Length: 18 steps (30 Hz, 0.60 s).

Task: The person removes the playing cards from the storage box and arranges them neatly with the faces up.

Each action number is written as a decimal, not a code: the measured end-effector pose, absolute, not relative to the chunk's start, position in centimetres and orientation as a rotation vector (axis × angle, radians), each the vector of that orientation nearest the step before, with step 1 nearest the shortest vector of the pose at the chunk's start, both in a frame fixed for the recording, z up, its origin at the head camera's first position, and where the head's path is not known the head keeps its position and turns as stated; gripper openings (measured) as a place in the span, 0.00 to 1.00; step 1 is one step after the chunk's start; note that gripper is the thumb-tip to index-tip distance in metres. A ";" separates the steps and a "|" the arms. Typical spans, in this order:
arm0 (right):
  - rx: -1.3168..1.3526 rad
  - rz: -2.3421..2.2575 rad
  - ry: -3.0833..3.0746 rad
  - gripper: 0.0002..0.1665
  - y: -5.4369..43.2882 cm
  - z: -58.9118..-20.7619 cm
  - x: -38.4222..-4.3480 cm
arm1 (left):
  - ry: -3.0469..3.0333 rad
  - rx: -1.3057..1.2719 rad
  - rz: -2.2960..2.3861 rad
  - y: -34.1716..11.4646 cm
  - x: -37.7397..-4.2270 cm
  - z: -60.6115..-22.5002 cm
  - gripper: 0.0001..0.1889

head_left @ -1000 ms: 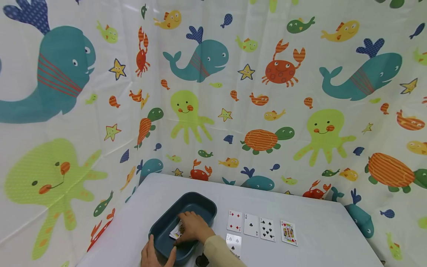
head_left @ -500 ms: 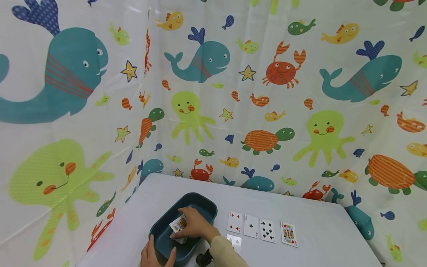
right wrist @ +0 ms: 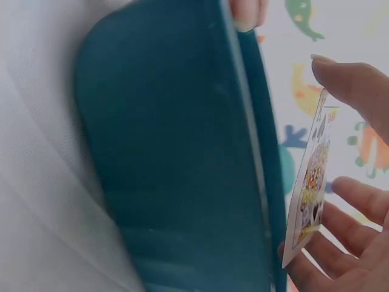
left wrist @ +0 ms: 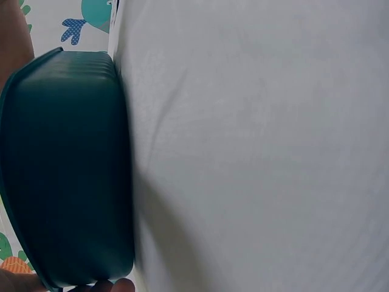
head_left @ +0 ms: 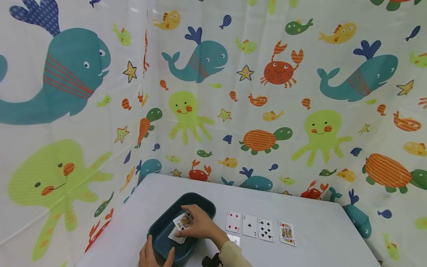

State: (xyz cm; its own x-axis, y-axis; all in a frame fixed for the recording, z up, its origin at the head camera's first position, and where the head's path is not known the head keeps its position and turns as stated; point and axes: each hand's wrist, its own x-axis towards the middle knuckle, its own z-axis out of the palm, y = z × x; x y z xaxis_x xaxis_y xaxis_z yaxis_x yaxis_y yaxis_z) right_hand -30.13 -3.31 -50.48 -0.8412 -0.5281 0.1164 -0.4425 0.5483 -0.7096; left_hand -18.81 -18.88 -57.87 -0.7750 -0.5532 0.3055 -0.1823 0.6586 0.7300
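Observation:
My right hand [head_left: 203, 227] is over the dark teal plastic bin [head_left: 204, 202], pinching a playing card [head_left: 182, 221] between thumb and fingers. That card is a face card of spades [right wrist: 313, 182], tilted on edge in the right wrist view. Beneath it, further white cards [head_left: 176, 236] lie on the bin's floor, partly hidden by the hand. At the bin's near end my left hand [head_left: 150, 256] grips the rim. In the left wrist view, fingertips [left wrist: 115, 286] touch the outer wall.
Right of the bin, a row on the white table [head_left: 320, 237] has a four of diamonds [head_left: 233, 221], an ace of clubs [head_left: 249, 226], a spade card [head_left: 265, 229] and a red face card [head_left: 287, 233]. Another card [head_left: 235, 239] is partly behind the sleeve. A sea-animal curtain [head_left: 213, 111] surrounds the table.
My right hand has lifted the face card off the other cards in the bin and moved slightly right, uncovering them. The left hand stays on the bin's rim.

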 end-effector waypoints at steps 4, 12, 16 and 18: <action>-0.849 -1.291 2.629 0.50 -2.0 -49.8 -29.2 | -2.342 0.570 -0.946 -18.8 -18.8 -57.8 0.50; -0.866 -1.452 2.601 0.49 1.5 -49.1 -27.4 | -2.363 0.578 -0.974 -18.6 -18.8 -57.4 0.52; -0.817 -1.444 2.630 0.48 3.3 -48.9 -26.4 | -2.371 0.581 -0.979 -18.7 -18.9 -57.5 0.52; -0.798 -1.452 2.633 0.48 4.2 -48.9 -26.0 | -2.366 0.582 -0.979 -18.7 -18.9 -57.6 0.52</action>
